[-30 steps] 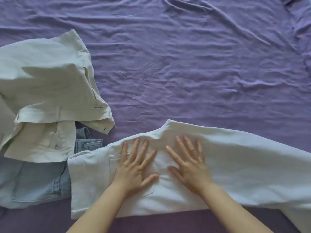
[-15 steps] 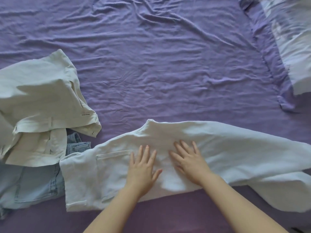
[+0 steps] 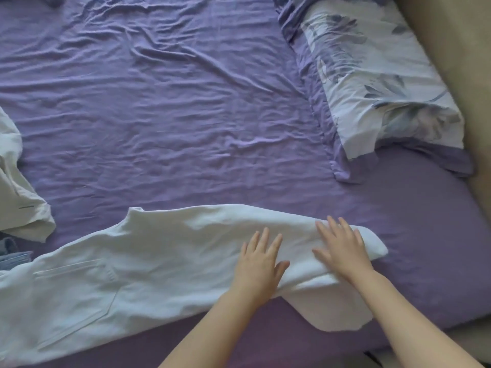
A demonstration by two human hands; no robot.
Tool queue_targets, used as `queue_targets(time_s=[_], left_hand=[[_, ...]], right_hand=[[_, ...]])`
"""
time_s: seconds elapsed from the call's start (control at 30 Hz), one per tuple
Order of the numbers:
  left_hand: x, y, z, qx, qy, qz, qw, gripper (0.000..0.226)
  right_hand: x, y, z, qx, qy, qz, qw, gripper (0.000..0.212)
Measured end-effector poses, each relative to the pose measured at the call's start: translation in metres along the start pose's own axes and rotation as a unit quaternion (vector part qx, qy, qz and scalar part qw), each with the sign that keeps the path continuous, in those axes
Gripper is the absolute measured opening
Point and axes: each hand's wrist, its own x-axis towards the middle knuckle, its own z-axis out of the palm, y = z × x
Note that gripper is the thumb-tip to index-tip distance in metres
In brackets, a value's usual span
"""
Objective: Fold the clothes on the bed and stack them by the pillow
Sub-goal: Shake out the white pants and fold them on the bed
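White trousers (image 3: pixel 148 264) lie lengthwise along the near edge of the purple bed (image 3: pixel 172 123), waist to the left, legs to the right. My left hand (image 3: pixel 259 261) rests flat on the legs with fingers spread. My right hand (image 3: pixel 341 247) lies flat near the leg ends, fingers apart. A second leg end (image 3: pixel 337 312) sticks out below my right wrist. A floral pillow (image 3: pixel 377 83) lies at the upper right. Another white garment (image 3: pixel 18 205) is crumpled at the left edge, with a bit of blue denim (image 3: pixel 12 254) below it.
The purple sheet is wrinkled across the middle and far side. A beige headboard or wall (image 3: pixel 457 62) runs along the right behind the pillow. The bed's near edge (image 3: pixel 292 346) lies just under my forearms.
Both hands have slid right along the trousers from the seat and pocket to the legs. The view has turned right, bringing the pillow in and pushing the crumpled garment and denim to the left edge.
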Motion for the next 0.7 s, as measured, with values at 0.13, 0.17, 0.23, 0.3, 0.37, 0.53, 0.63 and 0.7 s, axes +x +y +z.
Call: queue_targets(time_s=[0.13,0.17,0.23,0.3,0.37,0.53,0.63,0.7], left_hand=[[0.024,0.035,0.010,-0.010,0.003,-0.001,1.000,0.060],[0.028,0.039,0.010,-0.016,0.011,-0.002,1.000,0.059],[0.034,0.043,0.006,-0.042,0.046,-0.002,0.998,0.058],[0.039,0.043,-0.004,-0.094,0.095,-0.009,0.991,0.057],[0.042,0.043,-0.019,-0.163,0.135,-0.015,0.977,0.057],[0.035,0.036,-0.062,-0.387,0.150,-0.036,0.909,0.041],[0.015,0.020,-0.078,-0.472,0.186,-0.051,0.860,0.015],[-0.002,0.004,-0.083,-0.515,0.205,-0.081,0.828,0.009]], right_hand=[[0.018,0.023,0.000,0.090,-0.011,-0.001,0.996,0.059],[0.020,0.023,-0.002,0.120,0.031,-0.020,0.992,0.041],[0.018,0.019,-0.008,0.193,0.136,-0.048,0.971,0.014],[0.013,0.013,-0.017,0.287,0.215,-0.058,0.932,0.007],[0.007,0.002,-0.033,0.413,0.227,-0.079,0.878,0.013],[-0.004,-0.051,-0.076,0.698,0.123,-0.121,0.695,0.026],[-0.009,-0.084,-0.082,0.745,0.093,-0.111,0.651,0.026],[-0.012,-0.103,-0.075,0.707,0.076,-0.116,0.694,0.034]])
